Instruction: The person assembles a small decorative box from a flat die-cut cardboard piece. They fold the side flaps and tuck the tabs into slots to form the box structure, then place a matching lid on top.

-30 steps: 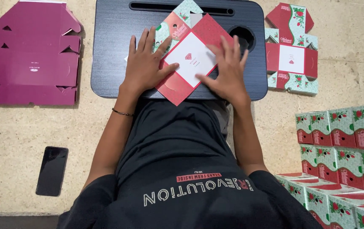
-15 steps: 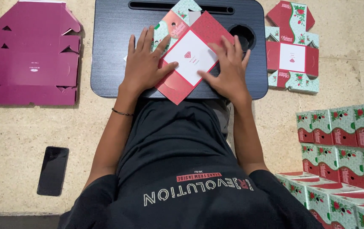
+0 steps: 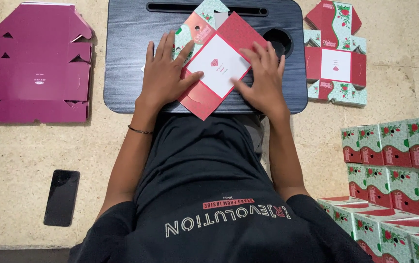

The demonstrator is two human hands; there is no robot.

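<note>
Sitting on the pale stone floor (image 3: 34, 160), the black lap desk (image 3: 126, 53) carries a flat red-and-green box blank (image 3: 219, 63) at the middle of its near edge. Left hand (image 3: 163, 78) and right hand (image 3: 263, 80) both press on it, fingers spread flat, gripping nothing. Black phone (image 3: 61, 197) lies well apart.
</note>
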